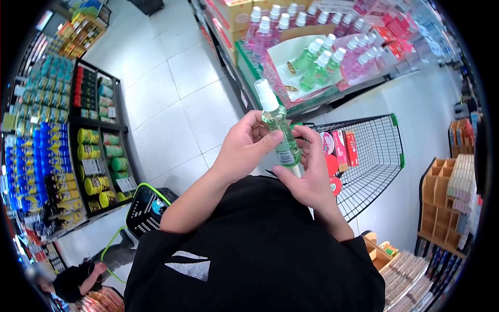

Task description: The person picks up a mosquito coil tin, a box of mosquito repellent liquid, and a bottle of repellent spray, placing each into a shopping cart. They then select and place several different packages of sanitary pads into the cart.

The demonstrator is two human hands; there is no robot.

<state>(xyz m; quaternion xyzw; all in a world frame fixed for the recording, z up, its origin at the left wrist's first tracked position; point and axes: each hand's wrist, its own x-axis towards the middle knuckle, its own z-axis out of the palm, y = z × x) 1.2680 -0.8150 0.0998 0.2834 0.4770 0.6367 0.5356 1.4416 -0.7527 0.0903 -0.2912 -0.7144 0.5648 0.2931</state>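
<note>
A clear green spray bottle [281, 132] with a white cap is held in front of my chest, tilted with its top toward the display. My left hand [244, 148] is closed around its middle, thumb across the front. My right hand [307, 169] curls round the lower end, fingers on the far side and thumb below. A barcode label faces me near the base. Small dark and white bits show by my right thumb; I cannot make out what they are. Similar green bottles [318, 66] stand in the display box [270, 78] beyond my hands.
A wire shopping cart [371, 166] with several red and pink packages stands at the right. Pink bottles [262, 34] fill the display ahead. Shelves of canisters [89, 151] line the left, near a black basket [148, 210]. Another person [78, 281] is at the lower left.
</note>
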